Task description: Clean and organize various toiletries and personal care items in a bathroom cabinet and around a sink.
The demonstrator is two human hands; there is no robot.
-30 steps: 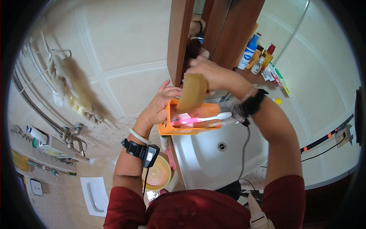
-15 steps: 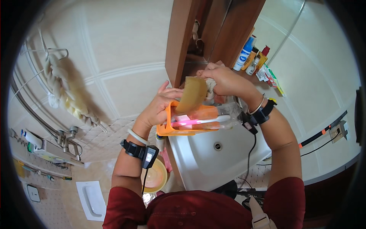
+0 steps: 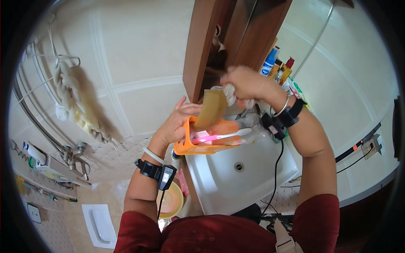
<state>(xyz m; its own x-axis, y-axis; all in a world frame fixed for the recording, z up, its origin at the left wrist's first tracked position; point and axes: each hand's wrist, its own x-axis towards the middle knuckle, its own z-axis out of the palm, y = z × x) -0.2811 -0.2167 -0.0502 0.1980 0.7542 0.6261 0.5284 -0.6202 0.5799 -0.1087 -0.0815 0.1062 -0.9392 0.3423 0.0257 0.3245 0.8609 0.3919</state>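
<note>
My left hand [image 3: 175,123] is closed on the side of an orange plastic basket [image 3: 182,147], which it holds tilted above the sink's left part. Out of the basket stick a yellowish wide comb [image 3: 211,110] and a pink-and-white toothbrush [image 3: 221,137]. Clear plastic wrapping [image 3: 255,126] shows at its right end. In front of the wooden cabinet my right hand [image 3: 249,83], a little blurred, grips a crumpled whitish cloth [image 3: 229,94]. Part of the cloth hangs below the fingers, close behind the comb.
Below the basket lies the white sink [image 3: 219,181]. The wooden cabinet [image 3: 198,55] rises at the far side. Several bottles, one a blue spray bottle [image 3: 270,61], stand right of it. A yellow basin [image 3: 171,200] sits on the floor at left. A black cable [image 3: 276,173] hangs from my right wrist.
My right hand has lifted slightly off the cabinet's shelf and turned, carrying the cloth. My left hand and the basket stay nearly in place. The view has shifted a little.
</note>
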